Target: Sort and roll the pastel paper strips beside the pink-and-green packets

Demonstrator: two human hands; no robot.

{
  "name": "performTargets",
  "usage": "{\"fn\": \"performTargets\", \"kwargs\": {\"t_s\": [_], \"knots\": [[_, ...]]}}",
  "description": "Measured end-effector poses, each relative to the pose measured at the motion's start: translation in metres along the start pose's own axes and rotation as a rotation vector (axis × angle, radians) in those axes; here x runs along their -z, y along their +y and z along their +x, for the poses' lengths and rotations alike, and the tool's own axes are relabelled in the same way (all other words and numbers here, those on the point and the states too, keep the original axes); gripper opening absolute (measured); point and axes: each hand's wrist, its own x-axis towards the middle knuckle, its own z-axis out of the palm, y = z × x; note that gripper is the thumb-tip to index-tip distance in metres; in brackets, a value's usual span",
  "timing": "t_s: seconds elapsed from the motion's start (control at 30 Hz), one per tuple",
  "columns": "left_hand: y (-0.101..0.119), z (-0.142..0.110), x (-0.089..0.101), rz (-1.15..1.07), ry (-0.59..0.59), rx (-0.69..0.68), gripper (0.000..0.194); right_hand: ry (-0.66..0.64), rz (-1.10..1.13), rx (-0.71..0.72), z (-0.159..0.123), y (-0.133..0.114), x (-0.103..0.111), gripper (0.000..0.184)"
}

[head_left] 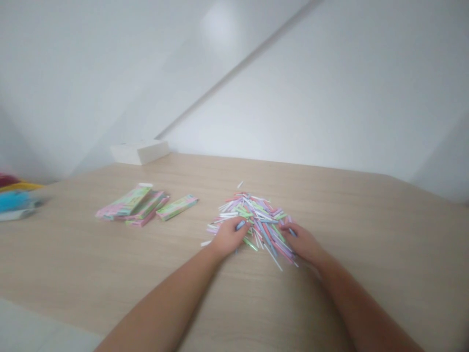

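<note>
Dozens of pastel strips (252,215) form a loose heap mid-table. Left hand (229,238) and right hand (302,243) lie cupped at its near edge, fingers curled among the strips; whether either pinches any cannot be told. Flat packets (126,203) lie leftward on the wooden table (366,220), a white box (139,152) beyond.

Bright, even light fills the view, with a pale glare patch (218,24) on the white wall (322,98) high above the pile of paper strips (252,220). Shadows around the pile are faint and soft; the whole picture is slightly blurred, and lines bend toward the edges.
</note>
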Motion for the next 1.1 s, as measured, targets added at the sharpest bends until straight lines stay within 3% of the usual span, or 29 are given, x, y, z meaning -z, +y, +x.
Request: {"fn": "performTargets", "kwargs": {"t_s": [0.3, 0.73, 1.1], "knots": [[0.006, -0.002, 0.002, 0.188, -0.067, -0.15, 0.031, 0.009, -0.05, -0.017, 0.0, 0.005, 0.0, 0.035], [0.007, -0.004, 0.0, 0.291, -0.145, -0.159, 0.031, -0.04, -0.125, 0.145, 0.037, -0.005, -0.012, 0.033], [0.006, -0.003, -0.001, 0.304, -0.154, -0.157, 0.032, -0.201, -0.274, 0.283, 0.067, -0.015, -0.001, 0.021]]}}
